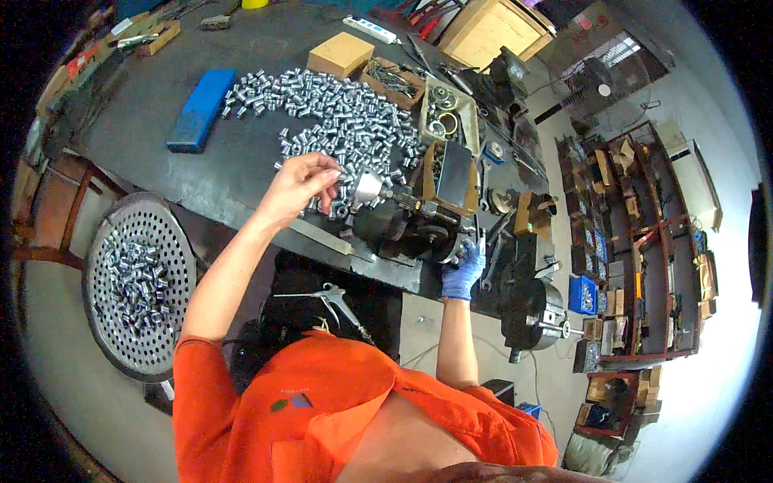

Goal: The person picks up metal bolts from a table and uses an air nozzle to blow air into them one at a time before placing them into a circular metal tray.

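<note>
My bare left hand (303, 187) is closed in a pinch just left of the pale cone-shaped metal nose (369, 188) of a small bench machine (415, 229). Whatever lies between its fingertips is too small to make out. My right hand (464, 274), in a blue glove, is curled against the right end of that machine, by a round metal part (445, 248). Its fingers hide what they grip. Behind my left hand spreads a heap of small shiny metal sleeves (330, 109) on the dark workbench (121, 153).
A perforated round metal tray (101, 322) at left carries more sleeves. A blue box (200, 111), a cardboard box (340, 55) and a parts bin (427, 117) stand on the bench. An air blow gun (334, 302) hangs at the front. Right are a chuck (543, 314), shelves (644, 266) and a fan (604, 90).
</note>
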Tool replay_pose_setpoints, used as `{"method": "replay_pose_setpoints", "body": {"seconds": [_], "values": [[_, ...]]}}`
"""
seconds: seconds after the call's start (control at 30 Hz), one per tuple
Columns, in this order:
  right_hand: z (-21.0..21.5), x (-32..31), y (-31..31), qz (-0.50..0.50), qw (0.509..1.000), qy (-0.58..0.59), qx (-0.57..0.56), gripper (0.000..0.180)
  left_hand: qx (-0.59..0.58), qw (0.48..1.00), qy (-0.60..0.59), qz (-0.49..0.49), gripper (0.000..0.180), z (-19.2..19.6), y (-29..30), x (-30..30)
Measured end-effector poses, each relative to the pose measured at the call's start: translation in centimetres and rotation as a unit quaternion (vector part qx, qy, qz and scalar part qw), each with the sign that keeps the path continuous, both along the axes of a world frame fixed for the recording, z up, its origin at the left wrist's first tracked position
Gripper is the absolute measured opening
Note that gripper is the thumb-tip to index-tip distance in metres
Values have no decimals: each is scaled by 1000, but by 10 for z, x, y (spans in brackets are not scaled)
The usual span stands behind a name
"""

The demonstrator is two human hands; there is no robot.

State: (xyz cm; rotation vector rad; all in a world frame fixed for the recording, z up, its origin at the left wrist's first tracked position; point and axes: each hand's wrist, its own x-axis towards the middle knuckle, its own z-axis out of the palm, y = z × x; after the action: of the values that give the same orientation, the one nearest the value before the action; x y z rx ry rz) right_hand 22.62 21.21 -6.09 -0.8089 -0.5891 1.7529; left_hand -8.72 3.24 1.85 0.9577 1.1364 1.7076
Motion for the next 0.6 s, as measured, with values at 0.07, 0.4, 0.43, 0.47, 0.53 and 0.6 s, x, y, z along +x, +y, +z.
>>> {"method": "replay_pose_setpoints", "body": {"seconds": [0.07, 0.4, 0.43, 0.47, 0.53, 0.6], "values": [[0, 2, 0, -7, 999, -33, 17, 30, 0, 1000, 5, -6, 15, 0, 6, 8], [-20, 6, 18, 51, 998, 26, 37, 29, 12, 1000, 17, -7, 12, -6, 18, 9], [-21, 9, 20, 71, 996, 46, 33, 27, 15, 1000, 12, -6, 11, -6, 18, 9], [-18, 8, 18, 66, 997, 32, 26, 25, 18, 1000, 6, -5, 10, -6, 19, 9], [-12, 5, 16, 31, 999, -29, 12, 25, 17, 1000, 6, -14, 9, -5, 18, 9], [2, 0, 6, -5, 996, -84, 2, 30, 10, 999, 19, -36, 8, -1, 14, 7]]}}
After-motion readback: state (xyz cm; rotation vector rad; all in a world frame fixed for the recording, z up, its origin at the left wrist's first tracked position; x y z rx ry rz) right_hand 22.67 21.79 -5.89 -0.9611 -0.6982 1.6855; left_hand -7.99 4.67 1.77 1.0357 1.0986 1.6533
